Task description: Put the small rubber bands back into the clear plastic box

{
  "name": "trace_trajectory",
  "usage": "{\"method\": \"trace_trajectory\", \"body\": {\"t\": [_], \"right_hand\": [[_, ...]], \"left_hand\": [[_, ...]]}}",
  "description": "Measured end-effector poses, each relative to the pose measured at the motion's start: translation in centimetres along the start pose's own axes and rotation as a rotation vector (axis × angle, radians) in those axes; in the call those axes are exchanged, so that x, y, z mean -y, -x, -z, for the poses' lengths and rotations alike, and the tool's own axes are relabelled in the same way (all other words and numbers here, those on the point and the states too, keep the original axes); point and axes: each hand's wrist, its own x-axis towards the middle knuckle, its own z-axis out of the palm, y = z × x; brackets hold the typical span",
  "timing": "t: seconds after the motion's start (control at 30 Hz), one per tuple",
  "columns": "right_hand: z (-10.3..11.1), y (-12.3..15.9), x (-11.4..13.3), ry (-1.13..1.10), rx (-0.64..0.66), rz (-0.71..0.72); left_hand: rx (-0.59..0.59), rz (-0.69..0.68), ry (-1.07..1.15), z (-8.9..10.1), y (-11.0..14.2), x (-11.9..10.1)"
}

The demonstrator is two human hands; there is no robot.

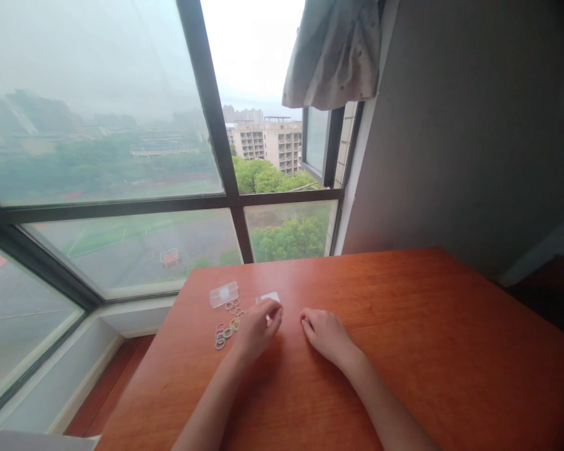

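My left hand hovers at or rests on the wooden table, its fingers curled toward the thumb. Whatever may be between the fingertips is too small to make out. To its right, my right hand is closed, fingers bent inward, and what it may hold is hidden. The two hands are apart. Left of my left hand lie several small pastel rings that look like hair ties. A clear plastic box with compartments sits behind them. Partly covered by my left hand is a whitish flat piece.
The reddish-brown table reaches to large windows at the back and left. A grey wall stands on the right. A curtain hangs by the open window pane.
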Motion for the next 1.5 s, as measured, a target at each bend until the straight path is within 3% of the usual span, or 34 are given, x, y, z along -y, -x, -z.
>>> {"method": "trace_trajectory", "body": {"t": [0.1, 0.17, 0.27, 0.37, 0.5, 0.63, 0.87, 1.23, 1.37, 1.5], "right_hand": [[-0.2, -0.1, 0.1, -0.020, -0.005, -0.001], [-0.4, -0.1, 0.2, -0.043, -0.021, 0.009], [-0.6, 0.0, 0.7, -0.086, -0.055, 0.031], [-0.6, 0.2, 1.3, -0.108, -0.074, 0.060], [-0.3, 0.4, 1.9, -0.141, -0.073, 0.117], [-0.4, 0.4, 2.0, -0.156, -0.063, 0.135], [-0.9, -0.1, 0.9, -0.144, -0.147, 0.111], [0.3, -0.7, -2.3, 0.068, -0.196, -0.264], [0.3, -0.7, -3.4, 0.082, -0.191, -0.287], [0.1, -0.8, -3.6, 0.051, -0.179, -0.269]], "left_hand": [[-0.325, 0.255, 0.044, 3.2, -0.3, 4.2], [-0.427, 0.343, 0.032, 5.2, -0.1, 7.2], [-0.438, 0.413, -0.011, 6.9, 0.4, 10.5], [-0.376, 0.446, -0.084, 7.0, 0.7, 11.6], [-0.233, 0.459, -0.202, 6.3, 0.7, 10.9], [-0.166, 0.455, -0.270, 5.5, 0.6, 9.6], [-0.081, 0.264, -0.130, 2.5, 0.2, 6.6], [0.052, 0.064, 0.066, -3.2, 0.4, 0.4], [0.108, 0.033, 0.097, -2.9, 0.5, -0.4], [0.074, 0.051, 0.053, -0.1, 0.0, 0.6]]}}
